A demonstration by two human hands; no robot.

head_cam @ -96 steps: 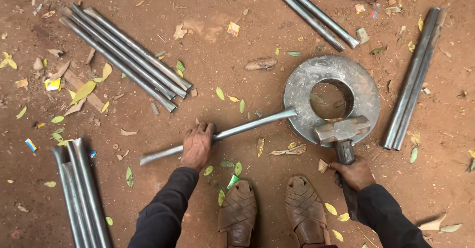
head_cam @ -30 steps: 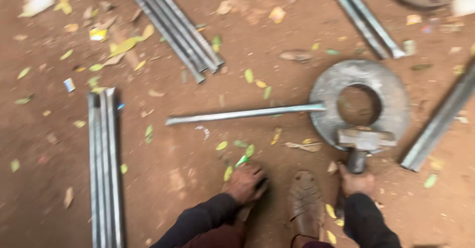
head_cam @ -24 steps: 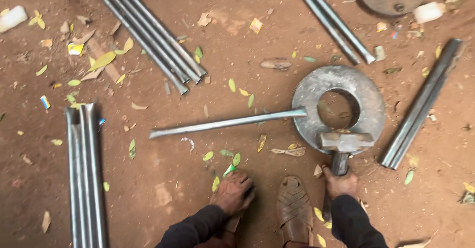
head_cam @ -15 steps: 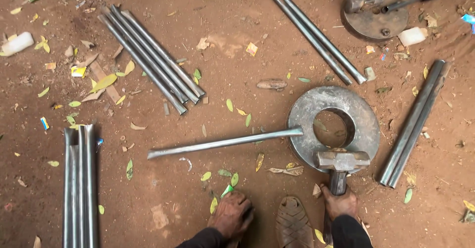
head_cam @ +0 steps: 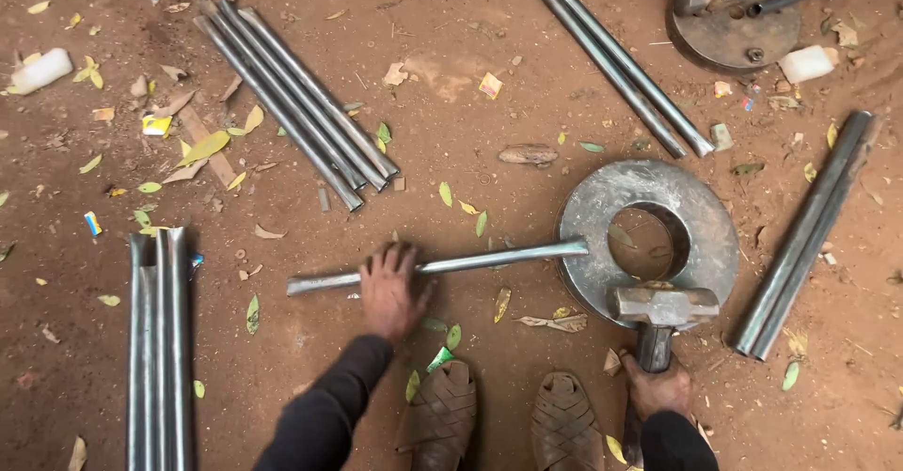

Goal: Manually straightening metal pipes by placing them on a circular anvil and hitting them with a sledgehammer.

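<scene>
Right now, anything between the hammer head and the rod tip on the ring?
Nothing visible. The hammer head rests on the steel ring; bare ring lies between it and the rod tip. Left hand grips the rod, right hand the handle.

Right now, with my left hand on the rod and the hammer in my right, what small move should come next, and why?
Probably lift the hammer for a strike. Its head rests on the metal ring, your right hand grips the handle, and your left hand pins the rod whose flattened end lies on the ring's rim.
</scene>
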